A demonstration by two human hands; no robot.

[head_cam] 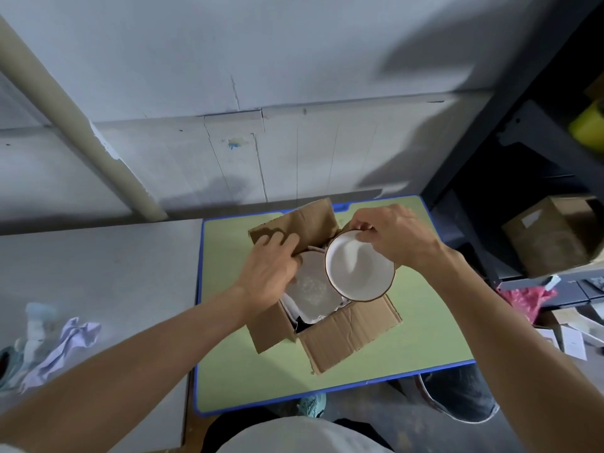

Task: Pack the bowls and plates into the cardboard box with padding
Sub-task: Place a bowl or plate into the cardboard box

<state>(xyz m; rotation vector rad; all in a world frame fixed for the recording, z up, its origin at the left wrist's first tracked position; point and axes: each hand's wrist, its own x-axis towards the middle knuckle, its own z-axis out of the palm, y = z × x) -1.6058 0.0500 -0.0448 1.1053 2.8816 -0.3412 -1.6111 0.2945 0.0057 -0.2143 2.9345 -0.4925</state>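
Far left, on the grey surface: crumpled pale cloth or paper [62, 341], can't tell which. A cream pipe [75, 119] runs diagonally across the wall above it. Centre: green table [235, 371] w/ blue edging, and the open cardboard box [327, 338] sits on it, flaps folded out. Left hand [271, 266] is at the box's far-left side, fingers bent over the far flap [304, 223] and thumb at its lower edge, so it grips the flap and holds it outward. Inside the box, left half: a pale round piece [310, 289] w/ a bubbly-looking surface, white padding [291, 307] around it; plate or wrap, can't tell. Just right of that, the white bowl [358, 266] w/ brown rim is held tilted, inside facing the camera, over the right part of the box opening and overlapping the round piece. Right hand [392, 237] pinches the bowl's far rim, thumb inside, fingers behind. Further right: pink plastic [526, 299] on the floor, a second cardboard box [552, 237] on a dark shelf unit [490, 152], and something yellow [588, 129] at the frame's edge.
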